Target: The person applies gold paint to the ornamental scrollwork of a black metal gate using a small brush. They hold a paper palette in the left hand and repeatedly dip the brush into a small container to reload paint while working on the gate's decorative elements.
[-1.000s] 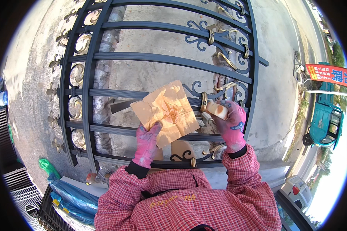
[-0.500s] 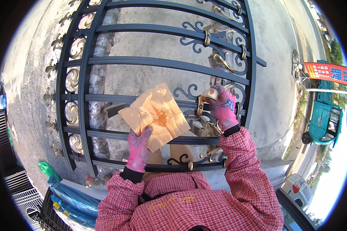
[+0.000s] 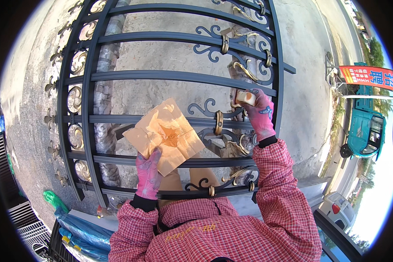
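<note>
My left hand, in a pink patterned glove, grips a square of brown cardboard by its near corner, thumb on top. A wet-looking orange-brown patch lies in the cardboard's middle. My right hand, gloved alike, is closed on a small whitish sponge-like pad with a brown stain. The pad is over the scrollwork of a dark metal fence panel, apart from a gold collar on one bar. Gold-tinted leaves decorate the scrolls nearby.
The panel rests on plastic-wrapped supports above concrete ground. Blue plastic sheeting and a green bag lie at lower left. On the right are a red banner, a teal truck and a white vehicle.
My right hand with the pad has moved away from the gold collar, to the right and slightly farther out. My left hand still holds the cardboard. The whole view has shifted slightly.
</note>
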{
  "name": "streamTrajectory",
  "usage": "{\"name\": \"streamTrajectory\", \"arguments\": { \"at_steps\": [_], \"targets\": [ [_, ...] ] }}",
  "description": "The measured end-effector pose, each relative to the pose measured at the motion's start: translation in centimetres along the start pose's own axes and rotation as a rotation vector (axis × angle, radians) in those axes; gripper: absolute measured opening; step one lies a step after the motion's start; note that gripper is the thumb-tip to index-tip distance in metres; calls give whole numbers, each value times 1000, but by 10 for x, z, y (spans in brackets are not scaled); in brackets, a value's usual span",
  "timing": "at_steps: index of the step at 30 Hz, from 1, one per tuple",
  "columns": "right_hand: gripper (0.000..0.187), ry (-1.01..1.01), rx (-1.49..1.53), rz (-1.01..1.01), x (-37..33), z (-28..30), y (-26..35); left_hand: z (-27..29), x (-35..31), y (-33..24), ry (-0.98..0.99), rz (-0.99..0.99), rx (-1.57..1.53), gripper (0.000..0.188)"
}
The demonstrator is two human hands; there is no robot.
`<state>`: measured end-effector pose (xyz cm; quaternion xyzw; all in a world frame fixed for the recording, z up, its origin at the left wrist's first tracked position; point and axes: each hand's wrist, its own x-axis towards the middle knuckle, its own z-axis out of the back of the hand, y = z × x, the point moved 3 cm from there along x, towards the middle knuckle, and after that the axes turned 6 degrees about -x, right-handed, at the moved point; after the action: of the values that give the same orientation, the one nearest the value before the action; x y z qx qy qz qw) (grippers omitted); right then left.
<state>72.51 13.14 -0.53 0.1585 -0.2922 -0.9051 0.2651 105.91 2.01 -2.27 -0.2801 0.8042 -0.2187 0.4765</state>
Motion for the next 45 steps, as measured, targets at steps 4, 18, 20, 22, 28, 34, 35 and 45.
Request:
{"name": "streamTrajectory", "arguments": {
  "at_steps": [4, 18, 20, 22, 28, 34, 35, 45],
  "targets": [
    [36, 77, -332, 340, 9, -14, 12, -5, 1, -3, 2, 15, -2, 45],
    [37, 41, -288, 354, 7, -3, -3, -13, 3, -10, 18, 51, 7, 44],
    [36, 5, -191, 276, 10, -1, -7, -15, 3, -10, 21, 43, 11, 44],
    [36, 62, -419, 411, 8, -7, -10, -18, 6, -10, 16, 56, 7, 45],
    [35, -153, -231, 141, 18, 19, -26, -20, 8, -10, 34, 58, 12, 46],
    [33, -120, -457, 204, 19, 14, -29, -22, 9, -9, 19, 67, 24, 46],
    [33, -97, -455, 231, 20, 12, -28, -22, 10, -10, 21, 65, 27, 46],
    [35, -256, -232, -7, 8, 38, -42, -30, 10, -11, 7, 74, 49, 44]
  ]
}}
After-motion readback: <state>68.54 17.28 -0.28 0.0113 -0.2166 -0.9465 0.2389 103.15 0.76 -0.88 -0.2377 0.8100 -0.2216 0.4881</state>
